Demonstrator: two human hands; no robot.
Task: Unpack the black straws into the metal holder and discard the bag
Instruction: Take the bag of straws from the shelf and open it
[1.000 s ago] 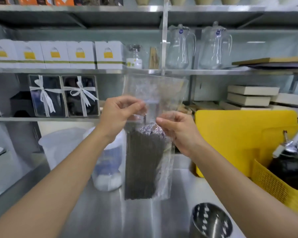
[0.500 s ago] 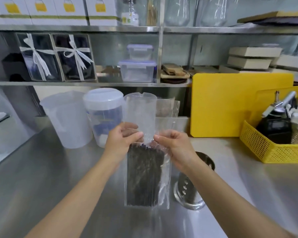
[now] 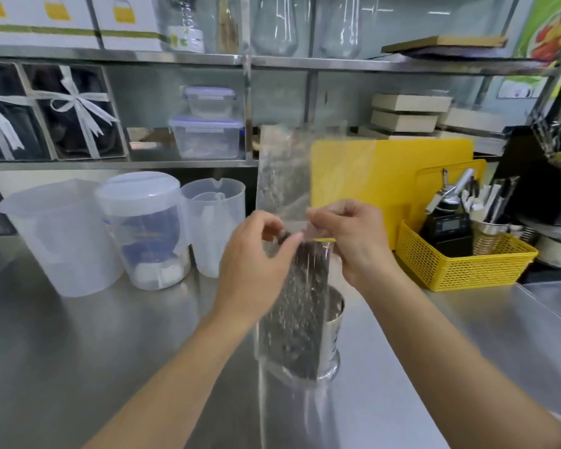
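Note:
A clear plastic bag [image 3: 285, 176] holds a bundle of black straws [image 3: 297, 312] upright over the steel counter. My left hand [image 3: 256, 264] pinches the bag at the straws' top from the left. From the right, my right hand [image 3: 350, 241] pinches the bag's other wall at the same height. The empty upper part of the bag stands up above both hands. The metal holder [image 3: 332, 332] stands on the counter right behind the bag's lower half, mostly hidden by it.
On the left stand two translucent plastic jugs [image 3: 62, 238] [image 3: 214, 222] and a lidded container [image 3: 146, 228]. A yellow cutting board [image 3: 402, 176] leans at the back. A yellow basket [image 3: 460, 267] of utensils sits right. Shelves with boxes run behind.
The view has dropped toward the counter and shifted right. The bag of straws, held by both hands throughout, now hangs in front of the metal holder.

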